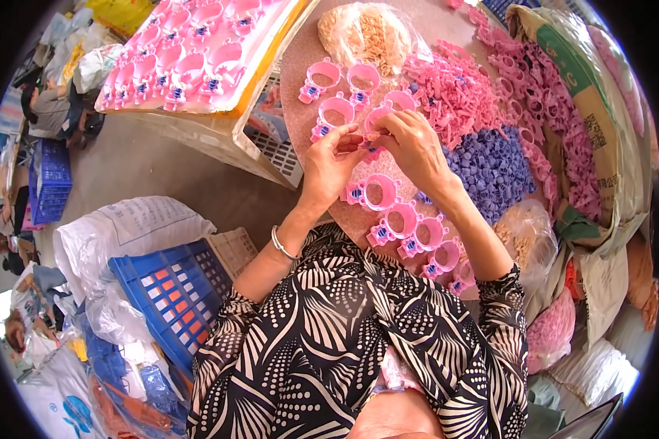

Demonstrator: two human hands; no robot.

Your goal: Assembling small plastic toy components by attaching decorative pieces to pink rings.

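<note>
My left hand (330, 165) and my right hand (417, 148) meet over the table, both closed in a pinch on a pink ring-shaped plastic part (375, 117). Its lower end is hidden among my fingers. Around it lie similar pink rings with small blue pieces on them: a pink ring (337, 99) beyond my left hand and a row nearer my body, starting with another pink ring (394, 192). Right of my right hand is a heap of small blue plastic pieces (490, 167), with a heap of slim pink plastic pieces (450, 88) behind it.
A clear bag of beige pieces (365, 35) stands at the table's back. Far left, a white tray (183, 99) carries rows of pink rings. An open sack (600, 139) of pink rings borders the right side. A blue crate (161, 293) stands at my left.
</note>
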